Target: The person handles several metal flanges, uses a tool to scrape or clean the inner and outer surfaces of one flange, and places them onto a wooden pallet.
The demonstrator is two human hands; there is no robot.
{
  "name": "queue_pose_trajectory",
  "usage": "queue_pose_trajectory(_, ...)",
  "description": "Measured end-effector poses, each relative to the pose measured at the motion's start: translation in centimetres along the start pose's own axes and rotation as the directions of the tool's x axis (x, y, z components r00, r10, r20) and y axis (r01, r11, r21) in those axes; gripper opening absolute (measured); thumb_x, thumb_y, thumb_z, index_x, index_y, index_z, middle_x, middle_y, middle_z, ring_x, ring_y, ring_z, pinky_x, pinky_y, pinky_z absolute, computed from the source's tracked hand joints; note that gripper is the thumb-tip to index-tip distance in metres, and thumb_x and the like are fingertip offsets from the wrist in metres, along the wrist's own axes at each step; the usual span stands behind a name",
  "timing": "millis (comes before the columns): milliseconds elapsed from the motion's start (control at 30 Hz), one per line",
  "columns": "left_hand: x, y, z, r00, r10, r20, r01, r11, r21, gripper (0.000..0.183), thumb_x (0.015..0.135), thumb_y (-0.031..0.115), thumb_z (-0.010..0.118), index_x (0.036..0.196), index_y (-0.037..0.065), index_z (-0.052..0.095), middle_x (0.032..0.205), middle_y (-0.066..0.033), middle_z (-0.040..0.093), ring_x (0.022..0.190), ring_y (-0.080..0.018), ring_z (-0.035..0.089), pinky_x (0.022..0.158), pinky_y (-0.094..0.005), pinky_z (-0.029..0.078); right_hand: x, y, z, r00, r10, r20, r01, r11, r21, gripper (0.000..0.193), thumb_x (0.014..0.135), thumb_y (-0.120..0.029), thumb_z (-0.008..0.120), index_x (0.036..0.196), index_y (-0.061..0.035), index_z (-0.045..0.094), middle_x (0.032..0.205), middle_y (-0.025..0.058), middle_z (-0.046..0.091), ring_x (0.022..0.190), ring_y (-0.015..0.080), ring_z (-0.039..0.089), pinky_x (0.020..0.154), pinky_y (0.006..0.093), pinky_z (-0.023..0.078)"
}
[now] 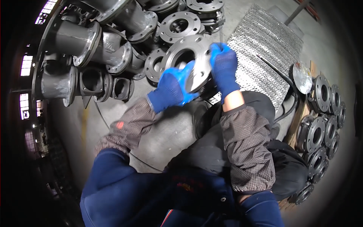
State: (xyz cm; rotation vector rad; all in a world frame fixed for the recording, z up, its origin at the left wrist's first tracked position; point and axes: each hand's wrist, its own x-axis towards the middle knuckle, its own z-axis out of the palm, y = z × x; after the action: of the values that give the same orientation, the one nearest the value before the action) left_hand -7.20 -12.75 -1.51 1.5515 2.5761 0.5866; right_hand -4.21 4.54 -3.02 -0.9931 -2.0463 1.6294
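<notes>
A grey metal flanged valve body [197,47] is tilted in front of me, its round bolt-holed flange facing up around a dark bore. My left hand [172,85], in a blue coated glove, grips the near-left side of the flange, with the thumb and fingers over its rim and face. On the right, my right hand [225,64], gloved alike, is closed next to the flange's right edge. A thin dark line rises above its fingers; what it holds, if anything, I cannot make out. The lower part of the valve body is hidden by my hands and shadow.
Large flanged pipe fittings [64,81] are stacked at the left, and more flanged bodies [179,26] crowd the far side. A silvery quilted sheet [264,45] covers the floor at the right, with a black hose [293,102]. Several flanged parts [314,134] stand on wood beyond.
</notes>
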Motion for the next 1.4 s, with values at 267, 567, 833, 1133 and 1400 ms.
queue_pose_trajectory(267, 5.4, 4.9, 7.1, 0.943, 0.159, 0.293, -0.225, 0.952, 0.209, 0.079, 0.054, 0.017, 0.066, 0.128, -0.001, 0.046, 0.071, -0.0123, 0.06, 0.067, -0.0287, 0.058, 0.076, -0.0404, 0.044, 4.4, 6.0, -9.8, 0.922, -0.163, -0.352, -0.06, 0.836, -0.546, 0.029, 0.085, -0.028, 0.049, 0.09, -0.0055, 0.065, 0.085, 0.0211, 0.065, 0.081, 0.0385, 0.063, 0.075, 0.0438, 0.049)
queue_pose_trajectory(567, 4.7, 4.1, 7.0, 0.922, 0.352, 0.162, -0.356, 0.934, -0.008, 0.073, 0.058, 0.009, 0.066, 0.128, -0.002, 0.044, 0.097, -0.014, 0.061, 0.092, -0.0293, 0.06, 0.099, -0.045, 0.036, 4.1, -0.3, -20.1, 0.856, -0.242, -0.457, 0.332, 0.935, 0.126, 0.024, 0.092, -0.016, 0.053, 0.106, 0.001, 0.062, 0.089, 0.0129, 0.066, 0.071, 0.0169, 0.064, 0.064, 0.0265, 0.052)
queue_pose_trajectory(833, 4.6, 1.7, -1.3, 0.921, 0.254, 0.296, -0.318, 0.928, 0.193, 0.031, 0.076, 0.019, 0.059, 0.106, 0.014, 0.064, 0.102, -0.0068, 0.066, 0.091, -0.0233, 0.063, 0.081, -0.0342, 0.048, -1.4, -0.5, -29.0, 0.989, 0.061, -0.133, -0.082, 0.985, -0.154, 0.058, 0.09, -0.051, 0.049, 0.117, -0.0004, 0.057, 0.086, 0.0121, 0.067, 0.063, 0.015, 0.061, 0.056, 0.0246, 0.044)
queue_pose_trajectory(1133, 3.1, 3.5, -14.2, 0.931, -0.262, -0.254, 0.146, 0.906, -0.397, 0.025, 0.09, 0.014, 0.056, 0.111, 0.002, 0.063, 0.101, -0.0068, 0.066, 0.089, -0.0109, 0.061, 0.079, -0.0237, 0.049, -2.2, 0.4, -22.3, 0.973, 0.091, 0.211, -0.091, 0.996, -0.009, 0.061, 0.091, -0.057, 0.039, 0.112, -0.0033, 0.06, 0.087, 0.0098, 0.069, 0.06, 0.0085, 0.058, 0.052, 0.0181, 0.034)
queue_pose_trajectory(1400, 4.6, -0.6, -6.4, 0.926, -0.298, -0.233, 0.163, 0.869, -0.468, 0.022, 0.089, 0.012, 0.057, 0.108, 0.002, 0.065, 0.096, -0.0054, 0.066, 0.086, -0.0099, 0.059, 0.078, -0.0227, 0.047, -1.7, 4.5, -20.2, 0.928, 0.184, 0.324, -0.202, 0.979, 0.022, 0.061, 0.091, -0.056, 0.042, 0.107, -0.0013, 0.061, 0.081, 0.0118, 0.068, 0.057, 0.0114, 0.058, 0.053, 0.0192, 0.039)
